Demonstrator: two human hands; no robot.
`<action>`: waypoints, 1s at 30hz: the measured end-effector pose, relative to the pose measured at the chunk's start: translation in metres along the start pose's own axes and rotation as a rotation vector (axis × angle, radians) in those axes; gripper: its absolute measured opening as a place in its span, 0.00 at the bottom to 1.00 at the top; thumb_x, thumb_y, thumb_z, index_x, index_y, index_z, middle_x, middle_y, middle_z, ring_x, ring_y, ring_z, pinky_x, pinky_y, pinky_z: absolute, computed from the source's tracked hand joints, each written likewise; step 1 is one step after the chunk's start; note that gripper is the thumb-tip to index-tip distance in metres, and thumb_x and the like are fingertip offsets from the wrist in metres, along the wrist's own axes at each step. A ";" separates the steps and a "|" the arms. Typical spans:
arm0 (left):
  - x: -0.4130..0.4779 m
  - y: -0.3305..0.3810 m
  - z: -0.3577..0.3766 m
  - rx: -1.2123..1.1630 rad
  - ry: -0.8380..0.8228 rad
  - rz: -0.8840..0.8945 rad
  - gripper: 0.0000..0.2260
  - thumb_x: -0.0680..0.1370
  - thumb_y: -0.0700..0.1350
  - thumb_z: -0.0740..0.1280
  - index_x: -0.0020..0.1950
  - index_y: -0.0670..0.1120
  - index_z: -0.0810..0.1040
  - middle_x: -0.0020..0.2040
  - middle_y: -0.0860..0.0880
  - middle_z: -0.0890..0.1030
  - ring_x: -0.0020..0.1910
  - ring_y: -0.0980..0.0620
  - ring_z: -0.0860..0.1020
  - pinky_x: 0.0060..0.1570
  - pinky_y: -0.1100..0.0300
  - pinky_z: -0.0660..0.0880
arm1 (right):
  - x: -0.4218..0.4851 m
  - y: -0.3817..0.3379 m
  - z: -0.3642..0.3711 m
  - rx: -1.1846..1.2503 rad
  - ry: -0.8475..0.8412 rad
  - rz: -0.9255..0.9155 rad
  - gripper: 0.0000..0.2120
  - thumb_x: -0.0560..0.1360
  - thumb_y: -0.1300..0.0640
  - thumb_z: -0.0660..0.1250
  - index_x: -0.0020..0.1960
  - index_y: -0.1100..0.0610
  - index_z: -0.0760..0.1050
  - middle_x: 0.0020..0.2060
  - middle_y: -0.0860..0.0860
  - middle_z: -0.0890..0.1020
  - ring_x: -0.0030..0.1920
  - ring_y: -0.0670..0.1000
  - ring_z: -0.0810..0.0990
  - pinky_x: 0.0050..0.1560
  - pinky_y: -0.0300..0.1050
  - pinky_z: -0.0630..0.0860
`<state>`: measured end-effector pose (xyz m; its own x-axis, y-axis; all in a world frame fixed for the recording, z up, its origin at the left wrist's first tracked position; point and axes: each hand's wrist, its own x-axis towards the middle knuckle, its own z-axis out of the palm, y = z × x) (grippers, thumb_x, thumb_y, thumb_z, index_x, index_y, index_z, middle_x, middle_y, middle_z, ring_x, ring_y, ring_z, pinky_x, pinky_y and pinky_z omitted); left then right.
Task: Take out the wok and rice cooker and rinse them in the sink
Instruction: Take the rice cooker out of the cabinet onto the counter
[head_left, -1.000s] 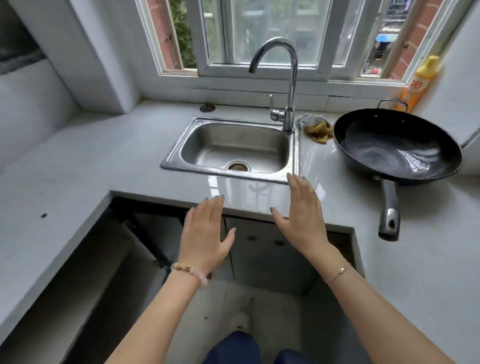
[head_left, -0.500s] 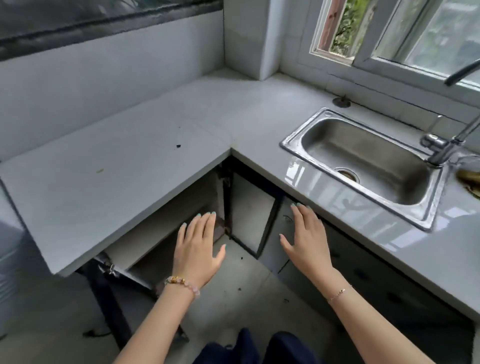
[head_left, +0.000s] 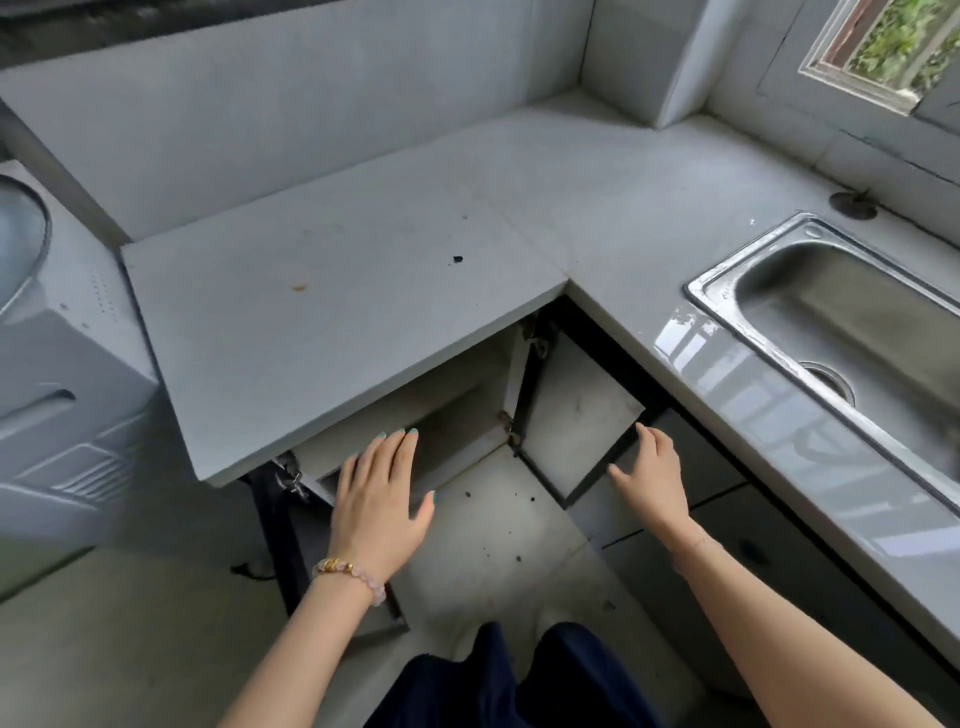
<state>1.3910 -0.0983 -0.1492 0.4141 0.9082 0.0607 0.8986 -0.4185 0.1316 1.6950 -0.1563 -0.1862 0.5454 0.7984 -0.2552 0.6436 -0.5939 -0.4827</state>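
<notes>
The steel sink (head_left: 769, 291) is set in the grey counter at the right edge of the view. The wok is out of view and no rice cooker shows. My left hand (head_left: 382, 493) hovers flat with fingers apart in front of the open cupboard (head_left: 457, 421) under the corner of the counter. My right hand (head_left: 652, 478) is open too, its fingers at the lower edge of the cupboard door (head_left: 576, 415), which stands swung outward. Neither hand holds anything. The cupboard's inside is dark and I see nothing in it.
The L-shaped counter (head_left: 363, 270) overhangs the cupboard, with a few small stains on it. A grey appliance (head_left: 57, 364) stands at the left. A sink plug (head_left: 852, 204) lies by the wall. A window (head_left: 893, 47) is at the top right. Tiled floor lies below.
My view has swung left and down, away from the sink and wok toward the corner cupboard. Both hands have dropped lower, and the right one has reached the cupboard door.
</notes>
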 end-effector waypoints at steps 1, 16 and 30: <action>-0.002 -0.001 0.001 0.003 -0.007 -0.015 0.30 0.71 0.51 0.71 0.70 0.41 0.69 0.66 0.44 0.74 0.66 0.44 0.72 0.65 0.46 0.69 | 0.009 0.003 -0.003 0.068 -0.034 0.055 0.35 0.73 0.58 0.68 0.75 0.62 0.55 0.73 0.58 0.58 0.73 0.57 0.58 0.72 0.50 0.59; -0.029 0.047 0.017 -0.009 -0.049 -0.233 0.29 0.71 0.51 0.69 0.69 0.41 0.70 0.66 0.44 0.75 0.65 0.45 0.73 0.64 0.47 0.68 | 0.066 0.028 -0.007 0.793 0.058 0.339 0.26 0.72 0.71 0.64 0.69 0.62 0.64 0.68 0.59 0.68 0.68 0.56 0.69 0.65 0.44 0.66; -0.067 0.033 0.018 -0.004 -0.036 -0.310 0.30 0.67 0.47 0.75 0.66 0.39 0.72 0.62 0.42 0.77 0.62 0.42 0.76 0.60 0.47 0.72 | 0.050 0.043 0.001 0.741 -0.119 0.296 0.32 0.71 0.76 0.55 0.72 0.55 0.66 0.67 0.56 0.72 0.48 0.47 0.77 0.42 0.34 0.69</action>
<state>1.3957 -0.1730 -0.1669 0.1251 0.9920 -0.0180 0.9824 -0.1213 0.1421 1.7498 -0.1420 -0.2207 0.5498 0.6479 -0.5271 -0.0650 -0.5960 -0.8004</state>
